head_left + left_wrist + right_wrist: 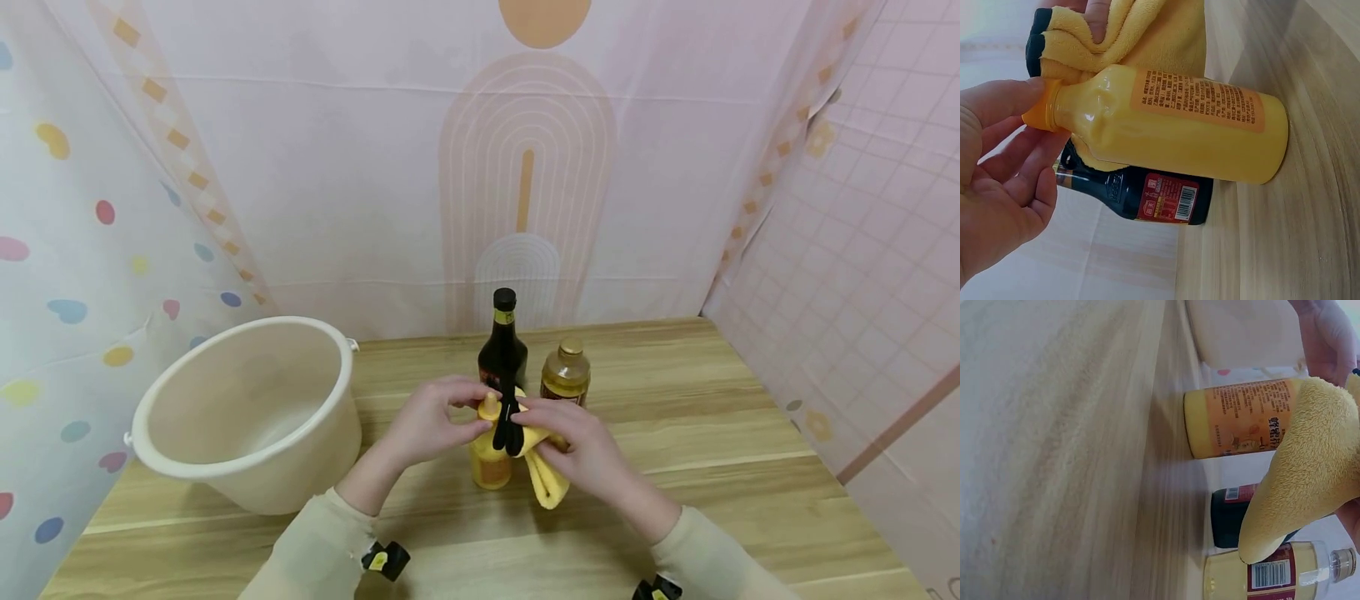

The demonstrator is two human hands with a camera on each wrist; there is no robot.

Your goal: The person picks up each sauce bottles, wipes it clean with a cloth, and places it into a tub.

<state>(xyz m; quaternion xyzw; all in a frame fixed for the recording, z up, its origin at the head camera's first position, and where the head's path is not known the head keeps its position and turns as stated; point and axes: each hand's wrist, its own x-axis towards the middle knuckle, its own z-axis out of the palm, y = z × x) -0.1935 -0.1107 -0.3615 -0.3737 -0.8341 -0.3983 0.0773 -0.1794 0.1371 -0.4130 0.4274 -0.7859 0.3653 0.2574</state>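
Note:
With its fingertips and thumb, my left hand point(435, 425) pinches the orange cap point(1052, 105) of a yellow squeeze bottle point(1185, 134). That bottle stands upright on the wooden table, its printed label visible in both wrist views. My right hand point(581, 442) grips a folded yellow towel point(1310, 469) with black trim, held against the squeeze bottle's upper side. The towel's lower fold point(549, 482) hangs down beside the bottle. Behind them is a dark glass bottle point(504, 342) with a black cap, and to its right a clear bottle of yellowish liquid point(566, 375), partly hidden by the right hand.
A large cream bucket point(330, 433) stands to the left on the wooden table point(712, 417). Patterned curtains point(337, 183) hang along the back and both sides of the table.

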